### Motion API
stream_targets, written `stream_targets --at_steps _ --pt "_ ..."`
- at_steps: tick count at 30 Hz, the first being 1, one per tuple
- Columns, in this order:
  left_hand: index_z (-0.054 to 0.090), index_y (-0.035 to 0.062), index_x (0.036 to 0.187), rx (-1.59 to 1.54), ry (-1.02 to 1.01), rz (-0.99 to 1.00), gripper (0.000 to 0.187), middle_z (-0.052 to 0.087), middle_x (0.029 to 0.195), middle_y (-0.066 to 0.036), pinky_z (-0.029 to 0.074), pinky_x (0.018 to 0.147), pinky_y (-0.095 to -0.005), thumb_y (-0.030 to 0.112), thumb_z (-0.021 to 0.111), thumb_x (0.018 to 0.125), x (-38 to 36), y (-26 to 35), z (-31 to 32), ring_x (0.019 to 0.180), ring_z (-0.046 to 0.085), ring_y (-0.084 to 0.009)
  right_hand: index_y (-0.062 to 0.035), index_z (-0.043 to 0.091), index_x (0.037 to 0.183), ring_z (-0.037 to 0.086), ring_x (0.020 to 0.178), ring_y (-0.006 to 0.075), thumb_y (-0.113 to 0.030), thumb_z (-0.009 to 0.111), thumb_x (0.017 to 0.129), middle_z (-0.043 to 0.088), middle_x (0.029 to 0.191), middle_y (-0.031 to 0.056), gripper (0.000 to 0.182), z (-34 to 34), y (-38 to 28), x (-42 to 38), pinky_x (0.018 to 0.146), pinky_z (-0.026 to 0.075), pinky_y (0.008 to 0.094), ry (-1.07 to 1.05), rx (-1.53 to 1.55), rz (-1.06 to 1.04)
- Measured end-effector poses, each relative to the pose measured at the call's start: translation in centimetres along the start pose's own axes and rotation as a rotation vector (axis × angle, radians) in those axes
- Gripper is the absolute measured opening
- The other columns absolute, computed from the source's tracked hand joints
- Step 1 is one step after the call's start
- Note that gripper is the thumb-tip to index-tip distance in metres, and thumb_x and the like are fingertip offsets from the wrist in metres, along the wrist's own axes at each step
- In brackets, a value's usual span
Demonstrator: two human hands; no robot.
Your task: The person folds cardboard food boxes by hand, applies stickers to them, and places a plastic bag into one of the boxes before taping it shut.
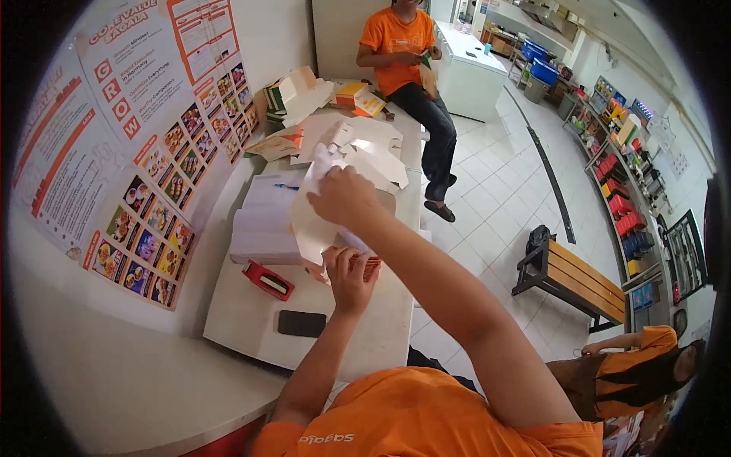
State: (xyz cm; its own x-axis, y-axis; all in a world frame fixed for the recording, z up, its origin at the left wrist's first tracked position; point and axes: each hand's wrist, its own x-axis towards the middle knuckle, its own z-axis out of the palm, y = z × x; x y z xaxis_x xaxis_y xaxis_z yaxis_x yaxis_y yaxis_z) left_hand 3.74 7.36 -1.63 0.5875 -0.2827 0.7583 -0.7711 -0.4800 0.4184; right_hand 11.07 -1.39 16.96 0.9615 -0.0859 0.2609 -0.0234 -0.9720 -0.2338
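Observation:
On the table lie flattened and partly folded cardboard boxes, white on the side that shows. My right hand (pixel 343 196) reaches across and rests over a white cardboard piece (pixel 310 228), its fingers curled and their tips hidden. Nearer to me, my left hand (pixel 350 279) has its fingers wrapped on the near end of the same piece, where a red striped side shows. An open notebook (pixel 263 221) with a blue pen (pixel 287 186) lies left of the hands. Below it are a red tape dispenser (pixel 269 279) and a black phone (pixel 301 324).
More boxes (pixel 298 96) are piled at the table's far end, where a person in orange (pixel 397 42) sits holding a carton. A wall with posters stands at left. At right are a wooden bench (pixel 585 280), shelves and another person in orange (pixel 636 373).

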Motion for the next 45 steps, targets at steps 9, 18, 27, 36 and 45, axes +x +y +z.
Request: stream_targets --at_steps 9,18,27,36,45 --pt "0.067 0.0102 0.110 0.018 -0.043 0.006 0.040 0.058 0.117 -0.007 0.042 0.105 -0.0529 0.016 0.085 0.075 0.1 1.0 0.2 0.121 0.052 -0.0332 0.0064 0.066 0.120 0.063 0.118 0.0367 -0.069 0.066 0.083 0.063 0.125 0.0221 0.084 -0.8 0.3 -1.9 0.084 0.059 0.0405 -0.188 -0.054 0.074" --pt "0.064 0.0048 0.115 -0.001 -0.112 0.026 0.042 0.058 0.124 -0.013 0.037 0.109 -0.0544 0.023 0.082 0.081 -0.5 0.1 -0.1 0.124 0.052 -0.0379 -0.0042 0.044 0.148 0.048 0.134 0.0448 -0.059 0.078 0.079 0.040 0.152 0.0278 0.095 5.7 6.9 -8.4 0.107 0.041 0.0589 0.208 0.273 -0.270" --pt "0.018 0.0107 0.163 -0.125 -0.072 0.098 0.100 0.011 0.165 -0.032 0.011 0.119 -0.0691 0.066 0.060 0.092 -7.9 3.3 -0.5 0.152 0.011 -0.0528 -0.0102 0.013 0.163 0.009 0.152 0.0529 -0.069 0.076 0.078 0.005 0.168 0.0283 0.121 11.4 14.3 -25.2 0.115 0.020 0.0711 0.213 0.301 0.312" --pt "0.044 0.0115 0.152 0.001 -0.982 0.371 0.086 0.026 0.163 -0.025 0.018 0.118 -0.0666 0.055 0.072 0.084 -20.7 1.8 -0.6 0.150 0.022 -0.0465 -0.0002 0.028 0.159 0.020 0.155 0.0366 -0.071 0.057 0.092 0.027 0.166 0.0213 0.101 25.7 19.0 -57.9 0.121 0.030 0.0494 -0.877 1.140 0.769" --pt "0.049 0.0046 0.141 0.011 -0.883 0.374 0.072 0.032 0.159 -0.025 0.018 0.119 -0.0639 0.038 0.076 0.084 -20.9 3.0 -0.9 0.149 0.023 -0.0463 -0.0023 0.054 0.144 0.053 0.136 0.0367 -0.060 0.066 0.091 0.057 0.144 0.0217 0.079 21.0 16.8 -75.2 0.108 0.046 0.0495 -0.287 0.891 1.367"
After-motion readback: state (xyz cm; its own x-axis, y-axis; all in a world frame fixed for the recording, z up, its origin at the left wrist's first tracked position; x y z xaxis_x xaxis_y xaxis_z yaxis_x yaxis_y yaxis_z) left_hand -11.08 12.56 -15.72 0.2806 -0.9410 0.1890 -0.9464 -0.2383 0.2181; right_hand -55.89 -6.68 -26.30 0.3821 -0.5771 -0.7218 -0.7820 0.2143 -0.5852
